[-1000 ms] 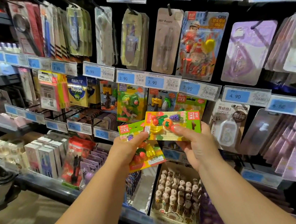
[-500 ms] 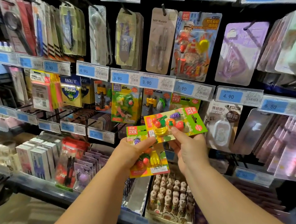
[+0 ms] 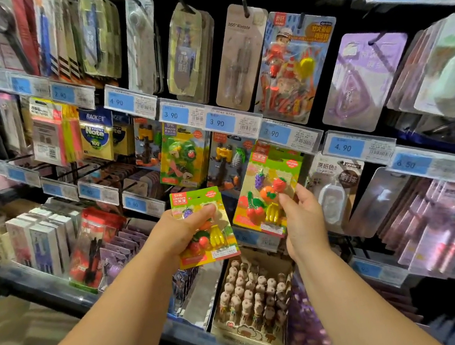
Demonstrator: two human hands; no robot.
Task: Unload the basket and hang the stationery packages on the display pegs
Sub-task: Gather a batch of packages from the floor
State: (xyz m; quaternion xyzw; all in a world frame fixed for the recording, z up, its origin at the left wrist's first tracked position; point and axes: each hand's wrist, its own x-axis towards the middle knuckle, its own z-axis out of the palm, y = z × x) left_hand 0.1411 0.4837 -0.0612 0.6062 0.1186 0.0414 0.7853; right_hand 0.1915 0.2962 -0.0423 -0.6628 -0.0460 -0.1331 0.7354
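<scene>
A: Left hand?
B: The left hand (image 3: 184,234) is clamped on a fruit eraser pack (image 3: 219,242), thumb across the front. The card is upright, held out in front of the display and below the hanging rows.

A: Right hand?
B: The right hand (image 3: 305,219) pinches a second eraser pack (image 3: 265,193) by its right edge, fingertips on the front. That pack tilts, top leaning right, and is raised higher than the other.

A: Is it on a peg?
B: Cannot tell. Its top corner sits just under the 3.90 price tag (image 3: 289,135), and the hanging hole is blurred.

A: Neighbours?
B: A toy eraser pack (image 3: 225,157) hangs just left of it and a white case pack (image 3: 333,197) is on its right, partly behind the hand. A box of figure-topped pens (image 3: 252,296) stands on the shelf below, between the two forearms.

A: Are the two packs touching?
B: No, they are apart, side by side.
</scene>
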